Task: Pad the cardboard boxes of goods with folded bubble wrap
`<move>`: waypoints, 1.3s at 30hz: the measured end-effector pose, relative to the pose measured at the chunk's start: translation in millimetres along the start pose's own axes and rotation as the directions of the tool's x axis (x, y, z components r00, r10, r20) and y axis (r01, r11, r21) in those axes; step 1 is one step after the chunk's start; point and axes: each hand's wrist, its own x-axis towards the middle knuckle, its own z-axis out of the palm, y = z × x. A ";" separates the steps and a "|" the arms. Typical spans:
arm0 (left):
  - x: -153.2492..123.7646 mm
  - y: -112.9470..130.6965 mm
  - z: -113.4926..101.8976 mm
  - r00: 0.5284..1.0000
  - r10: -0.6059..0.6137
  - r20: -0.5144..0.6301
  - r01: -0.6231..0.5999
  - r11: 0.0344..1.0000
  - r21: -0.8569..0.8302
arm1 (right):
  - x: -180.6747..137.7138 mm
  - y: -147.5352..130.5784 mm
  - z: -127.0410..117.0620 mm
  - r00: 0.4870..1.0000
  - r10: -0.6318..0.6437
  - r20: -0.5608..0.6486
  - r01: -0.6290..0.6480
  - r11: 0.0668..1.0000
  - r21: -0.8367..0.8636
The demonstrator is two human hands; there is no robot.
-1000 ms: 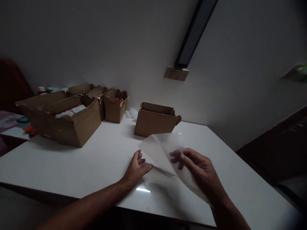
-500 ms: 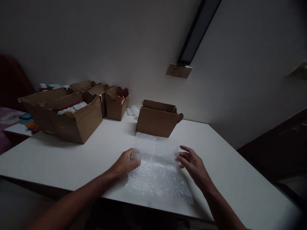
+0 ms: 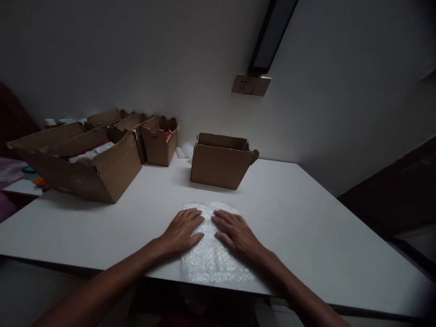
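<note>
A sheet of clear bubble wrap point(image 3: 211, 261) lies flat on the white table point(image 3: 306, 245), close to its front edge. My left hand point(image 3: 182, 230) rests palm down on the sheet's left side, fingers stretched out and pointing right. On the right side of the sheet, my right hand point(image 3: 236, 231) lies palm down too, its fingers spread toward the left. A narrow strip of bubble wrap shows between the two sets of fingertips. Parts of the sheet are hidden beneath both hands.
Beyond the sheet stands a cardboard box point(image 3: 218, 165). Several more cardboard boxes point(image 3: 119, 172) crowd the table's left side, some holding packets or cloth-like items. White rolled material point(image 3: 185, 151) lies by the wall. A socket plate point(image 3: 251, 85) is on the wall below a dark-framed panel point(image 3: 274, 36).
The bubble wrap came down from a raised, tilted position to lie flat on the table. My left hand let go of its edge, and both hands moved inward onto it.
</note>
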 end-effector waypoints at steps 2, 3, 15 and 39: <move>-10.2 -7.9 -7.6 0.999 -0.012 0.051 0.012 1.000 -0.007 | -17.6 19.6 -3.4 0.993 0.109 -0.047 -0.111 0.992 -0.055; -17.6 -11.0 -13.1 0.996 -0.018 0.083 0.017 1.000 0.005 | -30.5 28.8 -7.9 0.986 0.149 -0.078 -0.154 0.985 -0.075; -88.1 0.4 -36.7 0.949 0.107 0.298 -0.146 0.983 0.111 | -117.0 -5.3 -33.4 0.997 -0.036 -0.064 0.035 0.999 -0.013; -54.5 27.5 -26.8 0.933 -0.359 -0.002 0.324 0.844 -0.427 | -103.1 9.6 -35.3 0.980 0.179 0.088 -0.169 0.509 0.844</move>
